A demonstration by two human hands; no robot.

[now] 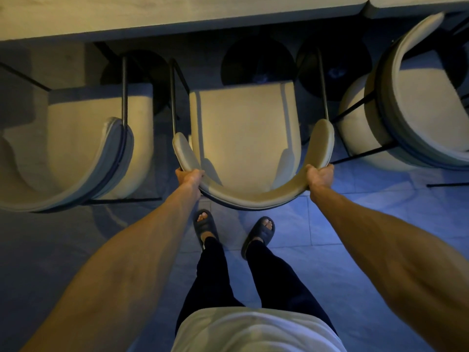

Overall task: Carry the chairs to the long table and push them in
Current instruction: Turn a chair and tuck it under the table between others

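A beige chair with a curved padded backrest and thin black legs stands in front of me, facing the long pale table along the top edge. My left hand grips the left side of the backrest. My right hand grips its right side. The seat's front reaches the shadow under the table edge. A second chair stands close on the left. A third chair is on the right, turned at an angle.
Round black table bases sit under the table ahead of the middle chair. My feet in dark slippers stand on the tiled floor just behind the backrest. Narrow gaps separate the three chairs.
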